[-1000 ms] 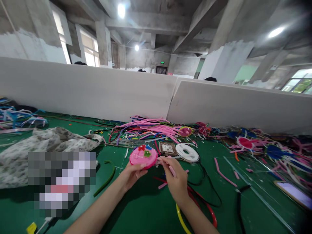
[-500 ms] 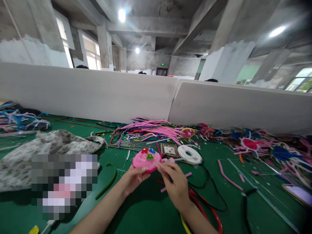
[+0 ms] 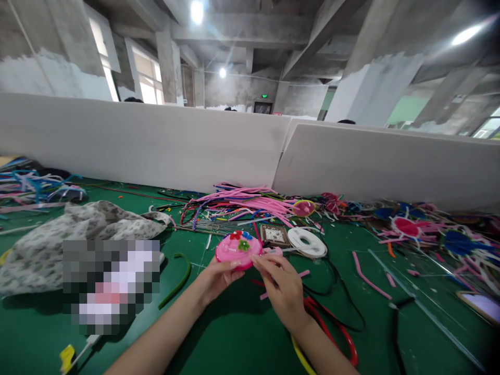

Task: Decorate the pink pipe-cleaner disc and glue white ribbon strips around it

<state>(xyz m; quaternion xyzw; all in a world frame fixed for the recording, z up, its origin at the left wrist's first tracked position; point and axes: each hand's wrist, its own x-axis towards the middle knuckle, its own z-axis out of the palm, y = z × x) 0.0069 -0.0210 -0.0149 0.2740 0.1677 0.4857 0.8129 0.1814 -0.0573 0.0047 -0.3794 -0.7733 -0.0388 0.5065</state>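
Observation:
A round pink craft disc (image 3: 230, 255) carries small red, blue and green flowers and a short row of pearly white beads. My left hand (image 3: 219, 278) grips it from the lower left, thumb on top near the front rim and fingers beneath. At the right rim, my right hand (image 3: 283, 289) is closed, thumb and forefinger pinched on the edge. Whether some small piece sits in that pinch cannot be made out. Just behind the right hand lie a white ribbon spool (image 3: 307, 241) and a small square frame of beads (image 3: 274, 236).
Pink pipe cleaners (image 3: 250, 200) are heaped against the white partition (image 3: 175, 146). Patterned cloth (image 3: 97, 221) and a blurred-out phone-like item (image 3: 121, 286) lie left. Rightward are a bent black stem (image 3: 395, 328), blue and pink craft pieces (image 3: 457, 242) and a phone (image 3: 480, 307).
The view has shifted slightly, so everything sits a little differently in it. Both hands keep hold of the pink disc, with almost no change in their grip.

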